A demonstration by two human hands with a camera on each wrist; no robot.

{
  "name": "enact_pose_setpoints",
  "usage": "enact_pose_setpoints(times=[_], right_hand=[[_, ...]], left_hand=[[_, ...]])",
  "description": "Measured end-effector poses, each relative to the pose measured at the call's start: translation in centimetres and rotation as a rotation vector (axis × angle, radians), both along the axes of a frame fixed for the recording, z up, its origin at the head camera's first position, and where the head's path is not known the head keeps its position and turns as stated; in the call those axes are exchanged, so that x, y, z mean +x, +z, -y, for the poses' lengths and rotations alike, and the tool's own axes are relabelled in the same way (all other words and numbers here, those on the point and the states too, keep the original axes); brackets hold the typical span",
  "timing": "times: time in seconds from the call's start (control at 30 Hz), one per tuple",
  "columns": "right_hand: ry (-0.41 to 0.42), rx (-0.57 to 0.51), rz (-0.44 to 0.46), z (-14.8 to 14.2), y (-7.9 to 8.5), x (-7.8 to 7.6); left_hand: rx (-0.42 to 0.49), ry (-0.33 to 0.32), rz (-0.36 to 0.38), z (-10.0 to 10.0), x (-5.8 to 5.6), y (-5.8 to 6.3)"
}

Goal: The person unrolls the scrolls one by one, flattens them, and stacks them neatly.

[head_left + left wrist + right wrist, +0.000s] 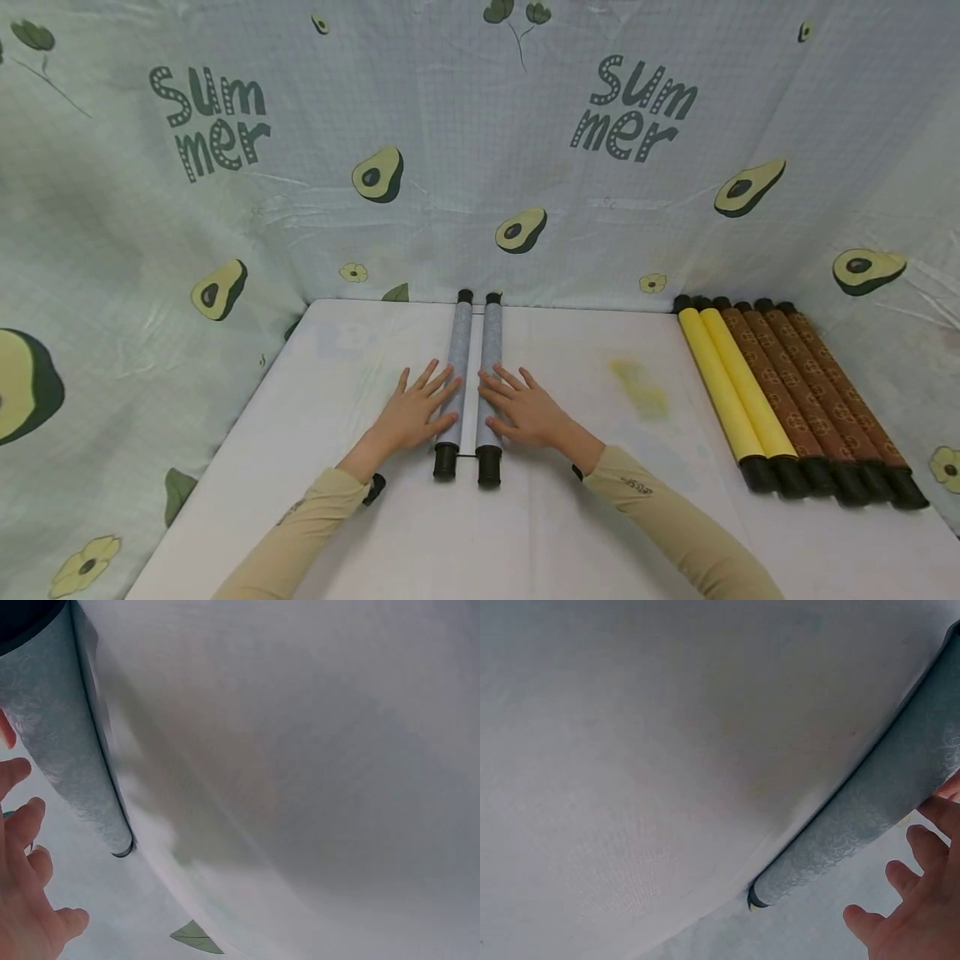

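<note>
Two grey-blue patterned rolls with black end caps, apparently the two ends of one scroll, lie side by side on the white table. A narrow pale strip shows between them, with a thin dark line across the near end. My left hand [412,412], fingers spread, has its fingertips at the left roll [459,350]. Fingers likewise fanned out, my right hand [531,412] reaches the right roll [491,346] from the other side. Each wrist view shows the nearby roll, the left one [56,727] and the right one [870,787], beside spread fingers.
On the right of the table [577,517] lie two yellow rolls [738,383] and several brown patterned rolls [817,383], all black-capped and packed side by side. A cloth [450,108] printed with avocados hangs behind the table and along its sides.
</note>
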State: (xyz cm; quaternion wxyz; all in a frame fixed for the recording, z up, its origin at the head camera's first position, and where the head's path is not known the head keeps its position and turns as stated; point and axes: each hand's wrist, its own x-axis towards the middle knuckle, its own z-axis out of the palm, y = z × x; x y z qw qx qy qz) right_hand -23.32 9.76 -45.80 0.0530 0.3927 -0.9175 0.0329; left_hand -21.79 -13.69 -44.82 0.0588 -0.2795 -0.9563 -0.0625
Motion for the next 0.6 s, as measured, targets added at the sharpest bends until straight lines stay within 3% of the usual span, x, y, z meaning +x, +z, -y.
enact_pose_setpoints(times=[0.6], right_hand=[[0.005, 0.017, 0.027, -0.22, 0.06, -0.13]], left_hand=[[-0.039, -0.016, 0.023, -0.72, -0.05, -0.15]])
